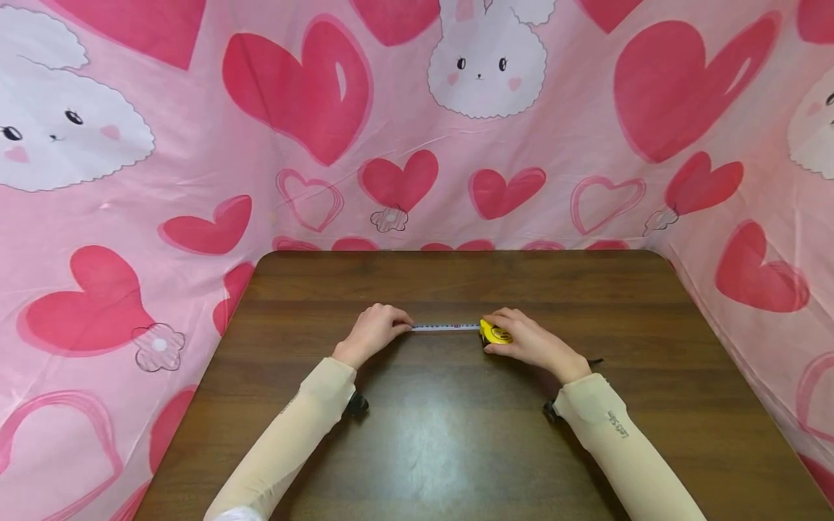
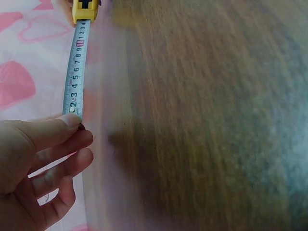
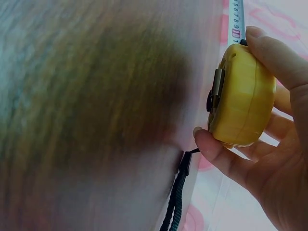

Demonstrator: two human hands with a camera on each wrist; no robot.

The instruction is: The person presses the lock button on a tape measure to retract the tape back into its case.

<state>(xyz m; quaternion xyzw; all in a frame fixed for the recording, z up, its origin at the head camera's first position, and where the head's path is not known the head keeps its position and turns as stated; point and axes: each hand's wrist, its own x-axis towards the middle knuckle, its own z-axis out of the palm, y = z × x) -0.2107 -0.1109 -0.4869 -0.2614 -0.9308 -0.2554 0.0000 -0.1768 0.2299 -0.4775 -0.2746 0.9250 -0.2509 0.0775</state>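
A yellow tape measure [image 1: 496, 332] is held in my right hand [image 1: 531, 340] above the table, thumb and fingers curled round its case. Its white blade [image 1: 446, 328] runs straight out to the left, where my left hand [image 1: 376, 333] pinches the free end between thumb and forefinger. In the left wrist view the numbers on the blade [image 2: 75, 72] show up to a little past 10 by the case mouth; the end hook is mostly hidden by the thumb. A black cord [image 3: 179, 192] hangs from the case in the right wrist view.
The brown wooden table [image 1: 443, 434] spreads beneath both hands. Behind it and at both sides hangs a pink cloth [image 1: 417, 130] printed with hearts and rabbits. Small black devices [image 1: 356, 404] sit at both wrists over the beige sleeves [image 1: 287, 441].
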